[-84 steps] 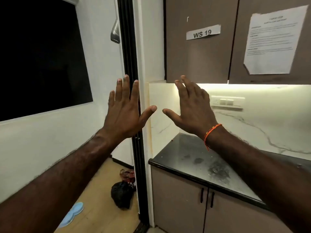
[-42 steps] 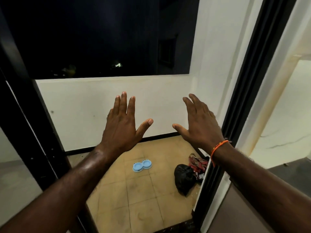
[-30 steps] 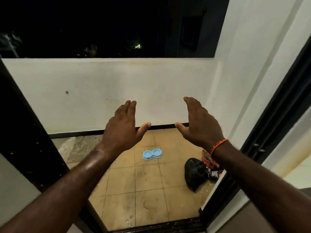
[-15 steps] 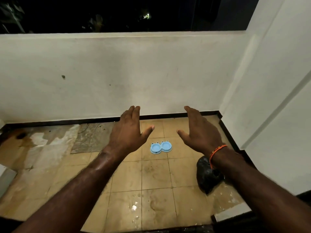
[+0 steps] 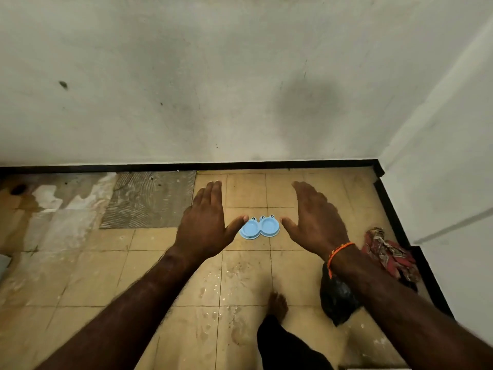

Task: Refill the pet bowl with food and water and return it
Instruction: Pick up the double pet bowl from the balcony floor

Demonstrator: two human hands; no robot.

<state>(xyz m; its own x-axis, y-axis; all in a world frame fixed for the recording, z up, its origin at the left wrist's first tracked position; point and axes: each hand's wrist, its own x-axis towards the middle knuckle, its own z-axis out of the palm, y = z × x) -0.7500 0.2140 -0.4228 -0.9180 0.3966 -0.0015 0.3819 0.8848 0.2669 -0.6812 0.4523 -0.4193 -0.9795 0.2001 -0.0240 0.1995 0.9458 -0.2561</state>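
We hold left hand (image 5: 204, 225) and right hand (image 5: 314, 222) flat, empty, either side of the pet bowl (image 5: 259, 227) on the floor (image 5: 133, 276), likely framing the pickup.

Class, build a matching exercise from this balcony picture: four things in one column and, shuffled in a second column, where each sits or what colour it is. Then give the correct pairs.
Things
1. pet bowl
2. black bag
3. wrist band
4. patterned cloth

Descriptions
A. orange, around the right wrist
B. light blue, on the floor tiles between the two open hands in view
C. red, against the skirting by the right-hand wall
D. dark, on the floor, partly hidden under the right forearm

Pairs: 1-B, 2-D, 3-A, 4-C
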